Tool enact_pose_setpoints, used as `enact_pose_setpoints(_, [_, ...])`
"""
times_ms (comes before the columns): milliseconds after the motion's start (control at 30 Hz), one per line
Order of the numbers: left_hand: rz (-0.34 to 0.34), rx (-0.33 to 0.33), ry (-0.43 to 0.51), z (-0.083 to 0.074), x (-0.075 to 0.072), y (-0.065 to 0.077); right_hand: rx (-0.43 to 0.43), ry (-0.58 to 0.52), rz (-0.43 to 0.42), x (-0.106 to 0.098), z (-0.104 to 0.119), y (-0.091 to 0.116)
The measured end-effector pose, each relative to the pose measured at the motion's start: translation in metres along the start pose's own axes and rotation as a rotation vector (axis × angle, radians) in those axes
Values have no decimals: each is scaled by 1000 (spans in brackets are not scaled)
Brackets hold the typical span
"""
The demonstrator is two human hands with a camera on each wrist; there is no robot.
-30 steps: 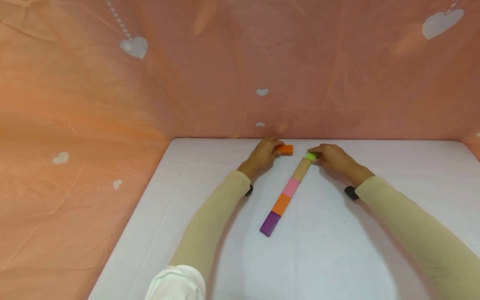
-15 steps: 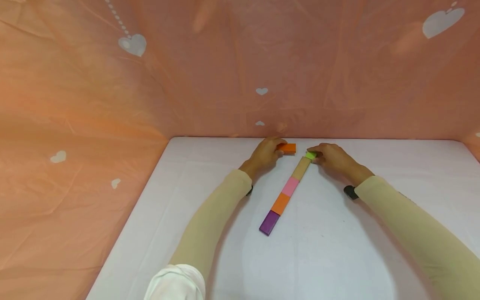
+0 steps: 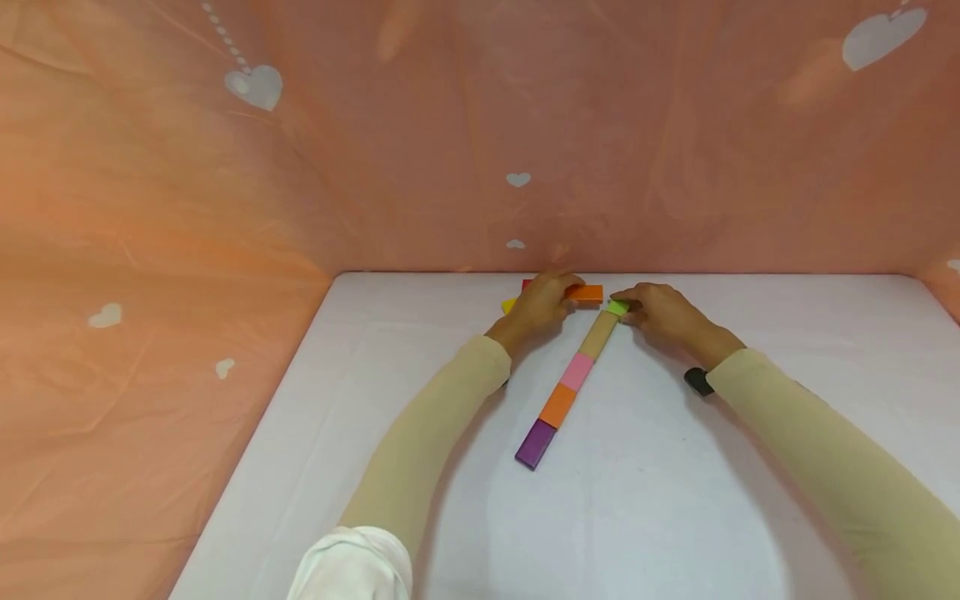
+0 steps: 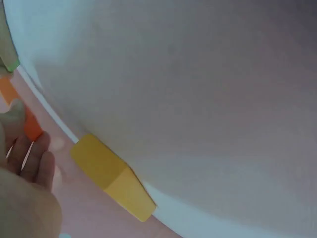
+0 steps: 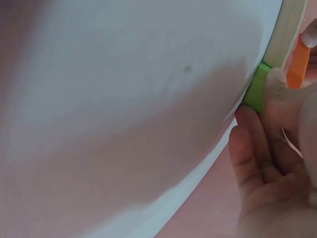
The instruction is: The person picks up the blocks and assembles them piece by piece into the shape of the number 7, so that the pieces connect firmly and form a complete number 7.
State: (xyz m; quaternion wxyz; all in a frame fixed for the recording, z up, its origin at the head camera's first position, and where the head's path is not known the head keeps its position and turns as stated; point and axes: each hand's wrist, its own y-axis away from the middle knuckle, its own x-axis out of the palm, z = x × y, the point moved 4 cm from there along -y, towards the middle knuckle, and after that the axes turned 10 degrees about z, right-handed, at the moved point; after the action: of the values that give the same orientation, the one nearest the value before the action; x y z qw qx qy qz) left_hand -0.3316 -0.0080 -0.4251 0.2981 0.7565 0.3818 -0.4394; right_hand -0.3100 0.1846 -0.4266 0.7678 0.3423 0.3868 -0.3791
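Note:
A slanted row of blocks lies on the white table: a purple block [image 3: 536,443] nearest, then an orange block [image 3: 558,406], a pink block [image 3: 577,372], a plain wooden block [image 3: 599,336] and a green block [image 3: 617,307] at the far end. My right hand [image 3: 663,315] pinches the green block, whose end meets the wooden one in the right wrist view. Between thumb and fingers, my left hand [image 3: 538,305] holds a second orange block [image 4: 30,124], just left of the green one. Part of this block is hidden by the fingers.
Behind the left hand a red block [image 3: 527,284] and a yellow block [image 3: 509,306] show partly; the yellow block [image 4: 111,173] is fuller in the left wrist view. An orange cloth [image 3: 420,167] with white hearts rises right behind the table's back edge.
My left hand has moved right with the orange block, closer to the green one. Red and yellow blocks have come into sight behind it. The right hand stays on the green block.

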Motion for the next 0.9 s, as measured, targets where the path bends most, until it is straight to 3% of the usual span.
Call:
enact_pose_setpoints(267, [-34, 13, -1, -3, -3, -1, 6, 0, -4, -1, 4, 2])
enact_pose_setpoints(533, [3, -17, -40, -5, 5, 3, -4, -5, 1, 1, 3, 2])
enact_pose_setpoints(900, [2, 9, -56, -6, 8, 0, 10, -16, 2, -1, 1, 3])
